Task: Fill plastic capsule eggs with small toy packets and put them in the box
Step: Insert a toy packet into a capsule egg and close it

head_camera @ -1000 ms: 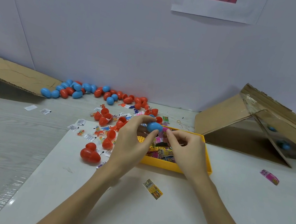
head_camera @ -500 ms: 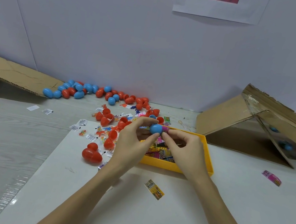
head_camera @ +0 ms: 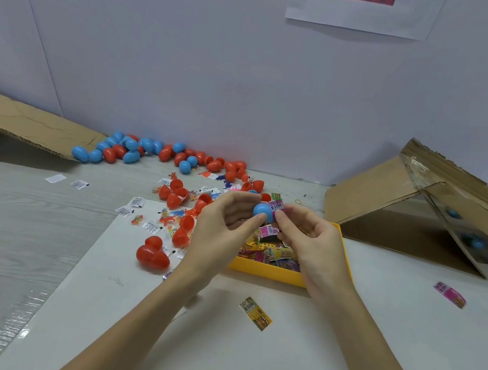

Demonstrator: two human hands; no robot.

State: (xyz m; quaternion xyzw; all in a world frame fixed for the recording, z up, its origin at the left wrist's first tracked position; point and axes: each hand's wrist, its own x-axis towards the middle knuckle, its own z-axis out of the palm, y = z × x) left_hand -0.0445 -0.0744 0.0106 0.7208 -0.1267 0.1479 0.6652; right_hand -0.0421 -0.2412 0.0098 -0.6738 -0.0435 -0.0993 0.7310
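Note:
My left hand (head_camera: 223, 226) pinches a blue egg half (head_camera: 262, 211) between thumb and fingers, above the yellow tray (head_camera: 267, 272). My right hand (head_camera: 310, 243) holds a pink toy packet (head_camera: 276, 206) at the open side of that half. The tray holds several colourful packets (head_camera: 270, 250). The cardboard box (head_camera: 422, 219) lies tipped on its side at the right, with blue eggs (head_camera: 478, 243) inside.
Blue and red eggs (head_camera: 145, 153) line the back wall. Red halves (head_camera: 177, 193) and small toy bags lie left of the tray. A closed red egg (head_camera: 152, 256), a yellow packet (head_camera: 256, 313) and a pink packet (head_camera: 449, 293) lie on the white sheet. Flat cardboard (head_camera: 19, 120) lies left.
Both hands have risen slightly above the tray with the blue half. The pink packet has come up against the half's opening.

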